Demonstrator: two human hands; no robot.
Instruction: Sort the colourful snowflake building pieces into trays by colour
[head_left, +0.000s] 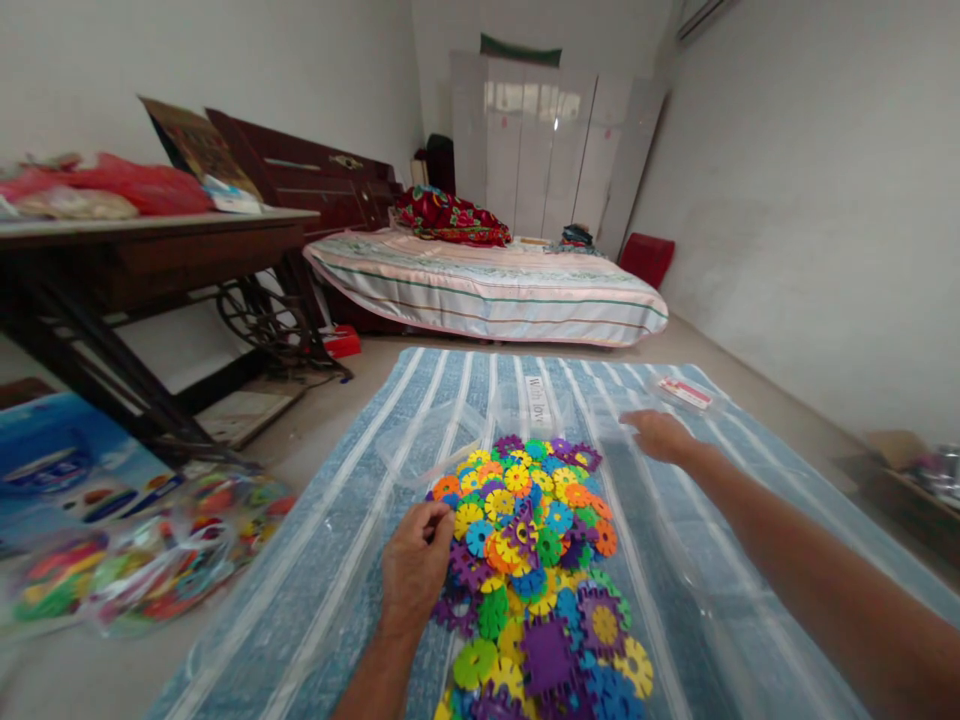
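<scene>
Plastic gear pieces [536, 560], label unreadable

A heap of bright plastic gear pieces [536, 560] lies mid-mat [315, 560] on the floor. The left hand [414, 568] curls against the heap's left edge; the right hand [660, 436] hovers flat near a clear bag [525, 405].

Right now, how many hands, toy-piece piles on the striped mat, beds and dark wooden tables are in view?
Hands: 2, left hand and right hand
Toy-piece piles on the striped mat: 1
Beds: 1
Dark wooden tables: 1
Total: 5
</scene>
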